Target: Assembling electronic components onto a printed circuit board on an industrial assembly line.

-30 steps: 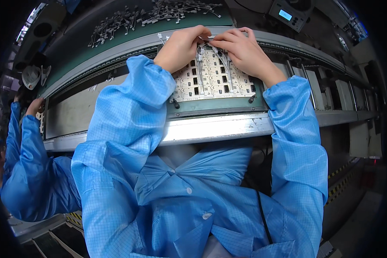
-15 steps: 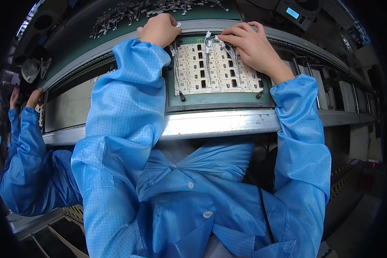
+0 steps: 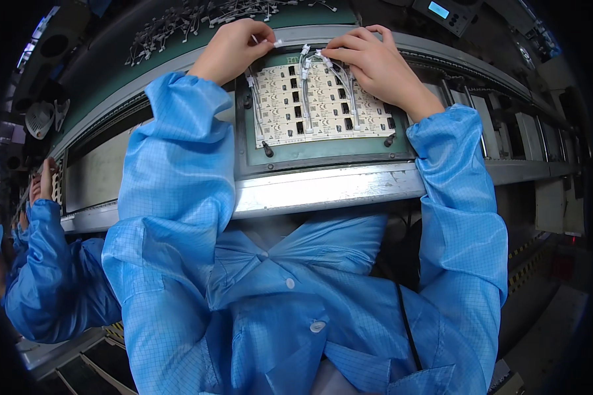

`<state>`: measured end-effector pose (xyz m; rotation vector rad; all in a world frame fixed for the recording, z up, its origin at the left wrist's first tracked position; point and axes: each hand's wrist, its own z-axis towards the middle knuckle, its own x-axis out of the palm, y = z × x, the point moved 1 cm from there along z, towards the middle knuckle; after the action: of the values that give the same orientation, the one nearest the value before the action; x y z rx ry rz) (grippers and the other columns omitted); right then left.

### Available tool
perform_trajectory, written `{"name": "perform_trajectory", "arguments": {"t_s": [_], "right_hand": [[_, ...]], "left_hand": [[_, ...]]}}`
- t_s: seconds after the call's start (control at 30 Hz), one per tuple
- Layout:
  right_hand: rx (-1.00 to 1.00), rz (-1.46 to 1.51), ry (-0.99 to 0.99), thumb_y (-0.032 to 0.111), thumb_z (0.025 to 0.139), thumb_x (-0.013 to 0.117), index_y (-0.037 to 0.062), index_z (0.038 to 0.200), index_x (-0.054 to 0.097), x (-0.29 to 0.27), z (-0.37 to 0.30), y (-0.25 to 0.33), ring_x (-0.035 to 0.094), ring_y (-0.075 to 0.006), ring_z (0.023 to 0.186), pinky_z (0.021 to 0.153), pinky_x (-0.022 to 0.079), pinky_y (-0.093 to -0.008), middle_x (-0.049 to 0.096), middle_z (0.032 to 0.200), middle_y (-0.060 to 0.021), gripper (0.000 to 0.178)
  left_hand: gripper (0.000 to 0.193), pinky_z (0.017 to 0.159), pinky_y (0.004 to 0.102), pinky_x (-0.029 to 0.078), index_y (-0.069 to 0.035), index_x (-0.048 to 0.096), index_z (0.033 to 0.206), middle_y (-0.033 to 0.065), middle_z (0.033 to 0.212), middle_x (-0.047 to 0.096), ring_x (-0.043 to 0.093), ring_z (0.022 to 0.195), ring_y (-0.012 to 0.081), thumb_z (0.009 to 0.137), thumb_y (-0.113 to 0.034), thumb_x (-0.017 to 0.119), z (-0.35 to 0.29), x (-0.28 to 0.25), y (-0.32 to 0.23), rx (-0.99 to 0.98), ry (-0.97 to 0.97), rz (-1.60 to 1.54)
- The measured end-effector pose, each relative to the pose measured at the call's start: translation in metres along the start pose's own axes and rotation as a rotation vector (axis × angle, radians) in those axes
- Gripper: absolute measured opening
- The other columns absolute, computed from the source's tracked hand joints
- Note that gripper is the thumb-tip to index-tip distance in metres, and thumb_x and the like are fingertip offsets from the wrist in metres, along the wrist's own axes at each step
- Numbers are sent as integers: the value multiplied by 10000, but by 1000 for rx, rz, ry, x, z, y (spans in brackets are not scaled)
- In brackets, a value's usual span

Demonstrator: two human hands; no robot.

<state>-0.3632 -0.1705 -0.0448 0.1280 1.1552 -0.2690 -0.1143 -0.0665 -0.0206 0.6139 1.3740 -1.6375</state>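
Observation:
My left hand (image 3: 234, 49) is closed in a pinch on a small white cable connector (image 3: 278, 43), just beyond the far left corner of a panel of white circuit boards (image 3: 323, 137). My right hand (image 3: 379, 69) reaches over the panel's far right part. Its thumb and fingertips are pressed together at another white connector (image 3: 321, 54) on a grey wire cable. The panel lies in a green fixture plate (image 3: 329, 149) with black pegs. Several cables (image 3: 305, 89) run across the boards, their white connectors bunched at the far edge. Wire ends under my fingers are partly hidden.
A metal rail (image 3: 329, 191) runs along the near side of the conveyor. Loose cables (image 3: 171, 29) lie on the green surface at the far left. A device with a lit screen (image 3: 438, 10) stands at the far right. At left, a co-worker's hand (image 3: 45, 179) is beside another panel.
The view has shifted slightly, so the panel sits further left. My left hand has turned, showing its pinch, and the connector is nearer the bunched ones. My right hand stays at the cable ends.

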Motion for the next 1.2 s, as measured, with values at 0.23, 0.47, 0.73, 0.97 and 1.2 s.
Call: {"name": "perform_trajectory", "arguments": {"t_s": [0.23, 0.47, 0.73, 0.97, 1.2], "right_hand": [[-14, 6, -15, -32, 886, 498, 146, 1203, 699, -1, 1, -1, 512, -193, 1267, 1167, 218, -476, 650, 1247, -6, 415], [-25, 6, -26, -22, 892, 502, 129, 1199, 699, -1, 3, 0, 516, -194, 1261, 1165, 223, -470, 655, 1248, -12, 395], [-27, -2, -46, -20, 893, 486, 131, 1203, 697, -1, 4, -4, 515, -205, 1254, 1153, 239, -448, 662, 1229, -33, 404], [-23, 12, -72, 3, 907, 471, 158, 1291, 649, 1, 5, -11, 503, -233, 1253, 1115, 269, -422, 629, 1278, -58, 450], [29, 78, -152, 26, 941, 470, 160, 1381, 573, 4, 7, -8, 505, -231, 1242, 1115, 262, -418, 625, 1275, -58, 471]], "left_hand": [[132, 807, 372, 539, -42, 747, 972, 114, 938, 648, 636, 911, 284, 862, -108, 714, -1, 14, 1, 445, -39, 213], [174, 800, 365, 545, -61, 736, 1058, 82, 1002, 684, 644, 926, 262, 902, -98, 670, -14, 10, 5, 488, -30, 172], [198, 844, 386, 511, -98, 741, 1038, 58, 1015, 711, 618, 991, 251, 894, -46, 616, -19, 9, 17, 542, -136, 249], [276, 896, 391, 484, -111, 741, 1042, 41, 1028, 706, 601, 1014, 246, 866, -16, 552, -17, 11, 23, 468, -116, 187], [232, 905, 412, 476, -122, 741, 1049, 41, 1024, 708, 597, 1026, 271, 877, -113, 587, -16, 13, 19, 407, -122, 107]]}}
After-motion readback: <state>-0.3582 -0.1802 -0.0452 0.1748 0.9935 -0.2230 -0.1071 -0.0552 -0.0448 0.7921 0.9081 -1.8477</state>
